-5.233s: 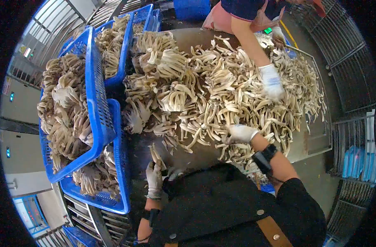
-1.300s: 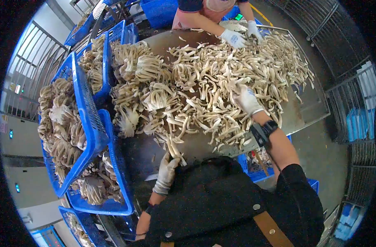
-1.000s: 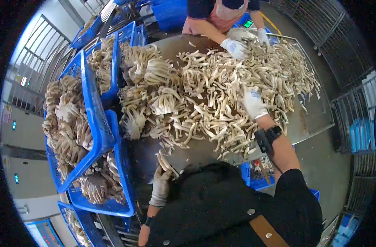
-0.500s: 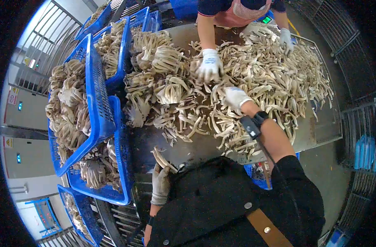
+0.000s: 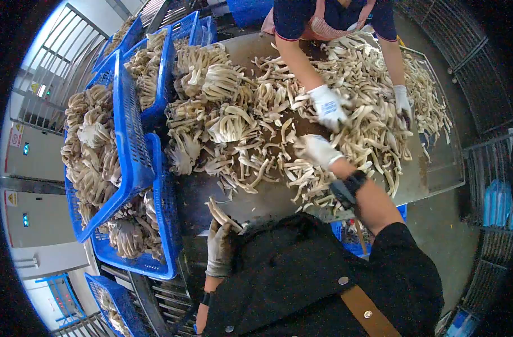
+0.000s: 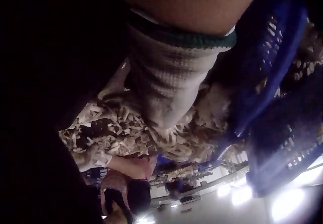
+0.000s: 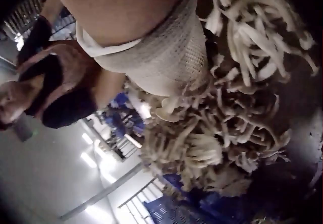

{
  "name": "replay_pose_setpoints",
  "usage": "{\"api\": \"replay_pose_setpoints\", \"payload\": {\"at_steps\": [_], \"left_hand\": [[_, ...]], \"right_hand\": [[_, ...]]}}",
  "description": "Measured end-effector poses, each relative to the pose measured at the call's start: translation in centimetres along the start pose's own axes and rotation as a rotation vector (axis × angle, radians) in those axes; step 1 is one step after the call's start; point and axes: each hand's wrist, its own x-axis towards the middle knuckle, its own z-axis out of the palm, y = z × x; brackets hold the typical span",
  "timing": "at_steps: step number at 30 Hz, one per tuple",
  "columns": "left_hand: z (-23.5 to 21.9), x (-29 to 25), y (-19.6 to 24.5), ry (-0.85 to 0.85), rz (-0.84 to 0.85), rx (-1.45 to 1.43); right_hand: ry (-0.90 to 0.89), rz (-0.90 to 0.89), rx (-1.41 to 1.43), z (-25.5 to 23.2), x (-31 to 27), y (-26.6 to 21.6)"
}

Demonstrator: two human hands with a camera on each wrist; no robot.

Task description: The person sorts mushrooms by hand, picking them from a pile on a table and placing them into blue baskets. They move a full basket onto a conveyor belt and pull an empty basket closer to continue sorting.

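In the head view, the gloved left hand holds a few long pale mushrooms over the table's near edge. Its glove fills the middle of the left wrist view, fingertips hidden. The gloved right hand is over the near part of the loose mushrooms, its fingers blurred and pointing left. In the right wrist view the right glove covers most of its fingers, with a pale mushroom piece beside it; whether it is gripped cannot be told.
Blue baskets of mushroom clusters stand on the left. More clusters lie on the metal table. Across it, another person's gloved hands touch the pile. A blue crate is below the near edge.
Since half a second ago, the right hand has shifted slightly down in the head view. The other person's hand has moved right across the pile. The left hand still holds its mushrooms in about the same place.
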Motion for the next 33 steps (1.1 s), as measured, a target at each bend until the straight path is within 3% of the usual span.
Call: {"api": "replay_pose_setpoints", "payload": {"at_steps": [3, 5, 7, 9, 10, 12, 13, 14, 16, 17, 19, 21, 22, 23, 25, 26, 29, 30, 31, 33], "left_hand": [[-0.4, 1.6, -0.5, -0.092, -0.020, 0.133], [0.1, 2.3, -0.3, -0.149, -0.044, 0.187], [1.1, 2.7, -0.1, -0.184, -0.060, 0.206], [2.5, 3.4, 0.3, -0.253, -0.048, 0.264], [3.0, 3.7, 0.4, -0.279, -0.041, 0.293], [4.2, 4.0, 0.4, -0.355, -0.105, 0.353], [5.0, 4.2, 0.3, -0.402, -0.132, 0.386], [6.0, 4.0, 0.5, -0.425, -0.213, 0.388], [7.4, 3.7, 0.1, -0.505, -0.108, 0.389], [7.7, 3.7, 0.0, -0.543, -0.057, 0.392], [6.4, 4.3, -0.4, -0.515, -0.089, 0.374], [4.6, 4.9, 0.1, -0.498, -0.156, 0.401], [4.7, 4.2, 0.6, -0.469, -0.183, 0.283], [4.5, 3.7, 1.0, -0.452, -0.192, 0.241], [4.4, 3.2, 1.6, -0.421, -0.210, 0.154], [4.3, 3.3, 1.7, -0.467, -0.130, 0.222], [4.0, 3.2, 2.6, -0.450, -0.177, 0.201], [3.8, 3.3, 2.6, -0.435, -0.166, 0.161], [3.7, 3.4, 2.6, -0.420, -0.155, 0.119], [3.6, 3.6, 2.9, -0.432, -0.143, 0.050]], "right_hand": [[0.014, -0.017, 0.049, -4.5, -5.9, 2.4], [-0.236, -0.017, -0.140, -9.0, -13.1, 4.4], [-0.526, 0.348, -0.280, -12.3, -19.6, 3.9], [-0.320, 0.550, -0.453, -9.9, -24.3, 6.8], [-0.248, 0.584, -0.418, -10.0, -24.2, 4.4], [0.077, 0.315, -0.100, -8.0, -21.5, -1.4], [0.057, 0.345, 0.175, -6.2, -18.9, -3.4], [0.136, 0.232, 0.593, -1.6, -16.4, -4.0], [0.041, -0.030, 0.644, 2.1, -12.0, -9.7], [-0.010, -0.222, 0.424, 4.8, -10.1, -9.9], [0.135, -0.373, 0.472, 6.4, -8.8, -10.2], [0.232, -0.643, 0.178, 5.3, -8.9, -9.1], [-0.116, -0.274, 0.770, 4.3, -9.2, -10.3], [-0.195, 0.238, 1.374, 3.4, -9.5, -11.5], [-0.205, 0.113, 1.127, 1.7, -9.2, -12.9], [0.065, -0.433, 0.631, 3.1, -8.6, -11.7], [0.190, -0.705, 0.059, 3.6, -8.1, -8.9], [0.065, -0.666, 0.229, 2.5, -8.7, -8.1], [-0.177, -0.369, 0.299, -0.5, -10.6, -8.5], [-0.332, 0.009, 0.490, -5.5, -14.6, -7.5]]}}
